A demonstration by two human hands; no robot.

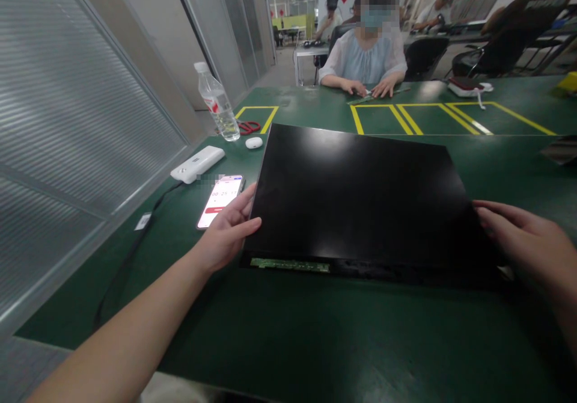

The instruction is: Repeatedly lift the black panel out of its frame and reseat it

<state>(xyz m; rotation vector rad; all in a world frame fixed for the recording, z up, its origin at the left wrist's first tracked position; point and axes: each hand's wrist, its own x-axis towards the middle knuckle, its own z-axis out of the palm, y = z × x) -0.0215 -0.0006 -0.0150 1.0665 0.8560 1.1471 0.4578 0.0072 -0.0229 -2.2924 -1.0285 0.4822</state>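
Between my hands is a black LCD panel (360,198), tilted, with its glossy face toward me. A thin green circuit board strip (290,264) runs along the left part of its near edge. My left hand (229,228) grips the panel's left edge, thumb on the front and fingers behind. At the right edge, my right hand (518,234) holds the panel with fingers curled against its side; part of that grip is hidden. Whether the near edge touches the green table (360,337) I cannot tell.
Left of the panel lie a lit phone (220,201), a white power bank (197,163) with a black cable, a white earbud case (253,143), a water bottle (219,105) and red-handled scissors (249,127). Across the table a masked person (367,54) works with both hands. Yellow tape (408,120) marks the tabletop.
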